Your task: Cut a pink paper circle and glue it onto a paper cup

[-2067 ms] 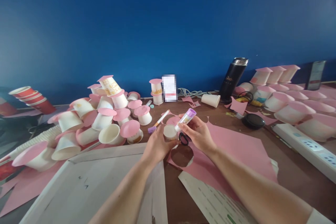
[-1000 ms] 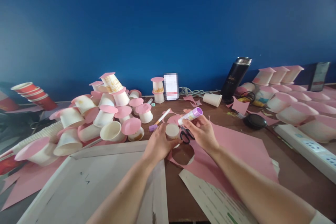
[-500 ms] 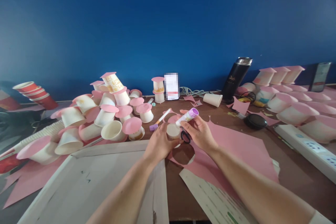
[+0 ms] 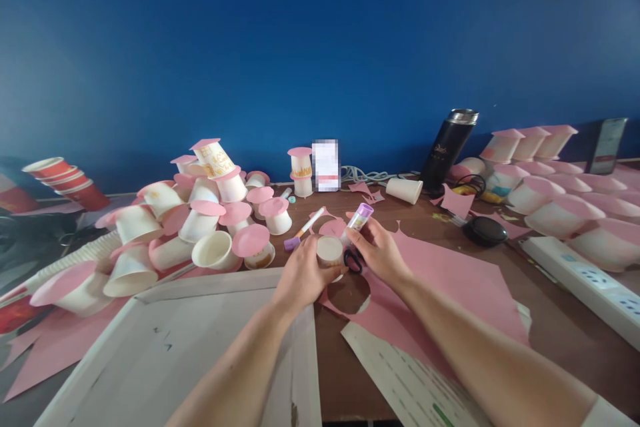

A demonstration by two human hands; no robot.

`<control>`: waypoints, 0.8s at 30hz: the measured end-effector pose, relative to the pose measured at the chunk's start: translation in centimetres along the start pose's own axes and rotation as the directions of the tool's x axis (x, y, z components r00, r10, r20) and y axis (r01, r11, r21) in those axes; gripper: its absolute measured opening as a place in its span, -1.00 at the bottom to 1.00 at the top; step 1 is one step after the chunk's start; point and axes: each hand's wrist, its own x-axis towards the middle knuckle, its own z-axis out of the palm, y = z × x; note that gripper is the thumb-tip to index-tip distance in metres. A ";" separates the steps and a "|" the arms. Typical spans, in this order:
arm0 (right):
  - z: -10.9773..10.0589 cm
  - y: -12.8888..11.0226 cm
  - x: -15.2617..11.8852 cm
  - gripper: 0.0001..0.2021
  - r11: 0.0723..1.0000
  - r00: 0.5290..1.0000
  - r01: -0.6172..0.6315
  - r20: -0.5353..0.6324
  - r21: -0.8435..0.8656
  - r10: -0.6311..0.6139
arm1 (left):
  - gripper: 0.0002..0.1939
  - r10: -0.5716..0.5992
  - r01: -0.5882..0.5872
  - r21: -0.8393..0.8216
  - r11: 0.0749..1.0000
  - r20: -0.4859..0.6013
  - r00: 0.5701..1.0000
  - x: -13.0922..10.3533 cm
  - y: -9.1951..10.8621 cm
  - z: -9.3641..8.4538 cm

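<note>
My left hand [image 4: 303,271] is wrapped round an upturned paper cup [image 4: 329,250], its round base facing up. In my right hand [image 4: 376,248] is a white and purple glue stick [image 4: 359,217], tilted, its lower end close to the cup's right edge. Dark scissor handles [image 4: 353,260] show between the two hands. A large pink paper sheet [image 4: 450,280] with a round hole lies under my right forearm. Behind my left hand lie a pink disc [image 4: 334,228] and a white and orange pen-like stick [image 4: 311,221] beside a purple cap [image 4: 292,243].
Many cups with pink discs [image 4: 251,240] crowd the left, with more at the right [image 4: 565,213]. A grey-white board [image 4: 190,347] lies front left. A black flask [image 4: 449,150], a lying cup [image 4: 404,190], a black round lid [image 4: 485,231] and a power strip [image 4: 590,287] are rightward.
The glue stick in my right hand has moved slightly left and stands more upright. My left hand and the cup have hardly moved.
</note>
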 end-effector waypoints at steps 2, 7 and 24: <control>0.1 -0.1 0.0 -0.51 1.000 0.999 0.013 -0.036 0.010 -0.012 | -0.57 0.026 -0.026 0.007 1.000 -0.014 1.000 0.0 0.0 0.0; 0.4 -0.7 -0.2 -0.45 0.991 0.998 0.049 0.029 0.127 -0.053 | -0.47 0.051 -0.047 0.053 0.997 -0.067 0.996 0.2 -0.3 0.3; 0.2 -0.6 -0.2 -0.52 0.995 0.995 0.097 0.005 -0.005 -0.097 | -0.40 0.074 -0.076 -0.057 0.995 -0.049 0.996 0.2 -0.3 -0.1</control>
